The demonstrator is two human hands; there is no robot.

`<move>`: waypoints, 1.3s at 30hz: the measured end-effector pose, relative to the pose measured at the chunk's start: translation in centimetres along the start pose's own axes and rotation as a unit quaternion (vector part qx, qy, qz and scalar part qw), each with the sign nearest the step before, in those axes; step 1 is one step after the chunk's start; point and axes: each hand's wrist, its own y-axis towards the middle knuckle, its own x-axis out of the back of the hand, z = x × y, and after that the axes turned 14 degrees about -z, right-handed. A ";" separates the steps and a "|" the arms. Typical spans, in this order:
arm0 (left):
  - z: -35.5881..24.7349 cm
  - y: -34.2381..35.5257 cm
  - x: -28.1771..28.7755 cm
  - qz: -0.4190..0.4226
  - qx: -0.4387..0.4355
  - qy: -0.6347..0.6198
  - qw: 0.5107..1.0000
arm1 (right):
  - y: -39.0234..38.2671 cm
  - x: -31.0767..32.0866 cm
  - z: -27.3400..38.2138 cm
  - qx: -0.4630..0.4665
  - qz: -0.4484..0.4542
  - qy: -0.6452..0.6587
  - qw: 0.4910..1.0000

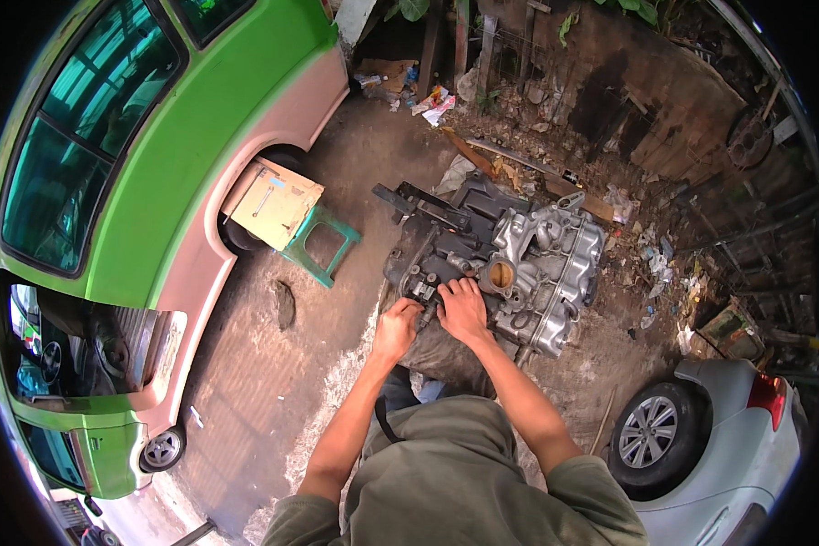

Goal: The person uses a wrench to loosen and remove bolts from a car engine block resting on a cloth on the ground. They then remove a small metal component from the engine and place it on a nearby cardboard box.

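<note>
Engine assembly (530,238), set low, directly ahead of the person, with dark fittings (419,284) on the left and bright silver castings on the right; support beneath not clearly visible. Left hand (397,329): at the near left edge of the fittings, fingers curled inward, grip drawn nearly together; impossible to tell whether around a small part, with fingertips largely hidden. Right hand (464,308): back uppermost, fingers bent forward over the same fittings, just beside the round throttle opening (500,275); grip partly open, anything beneath the fingers not visible. Hands close together, presumably for access to one small area from two sides; arms extended forward and down, likely because of the low position of the engine. Farther left, beside the green-and-pink van (191,196): green plastic stool (302,235) with wooden board (289,207), apparently serving as a raised rest for the spanner (264,202), probably to keep it off the ground. At lower right, silver car (719,400).
</note>
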 end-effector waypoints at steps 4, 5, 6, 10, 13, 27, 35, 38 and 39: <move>0.3 0.9 0.5 -0.016 0.020 -0.015 1.000 | 0.0 0.1 -0.1 0.005 0.008 0.007 1.000; 0.6 1.2 0.5 -0.023 0.022 -0.016 0.999 | 0.0 0.1 -0.2 0.007 0.015 0.006 1.000; 1.0 1.5 0.6 -0.030 0.024 -0.018 0.999 | 0.0 0.2 -0.3 0.010 0.023 0.005 1.000; 4.5 2.8 0.8 -0.053 0.059 -0.017 0.997 | -0.1 0.3 -0.7 0.024 0.019 0.011 0.999; 7.9 2.7 0.4 -0.041 0.069 0.010 0.997 | -0.3 0.2 -0.7 0.028 0.011 0.022 0.999; 13.0 -4.7 -7.6 0.033 0.187 -0.043 0.981 | 0.1 0.6 -0.6 0.012 0.053 0.022 0.998; 14.7 -2.5 -4.4 0.054 0.058 -0.007 0.997 | 0.0 0.4 -0.3 0.016 0.019 0.022 0.999; 14.3 -0.7 -2.2 0.103 0.012 0.043 0.994 | 0.0 0.5 -0.4 0.013 0.022 0.018 1.000; 13.9 -0.1 -1.4 0.118 -0.005 0.063 0.991 | 0.1 0.5 -0.4 0.014 0.019 0.016 1.000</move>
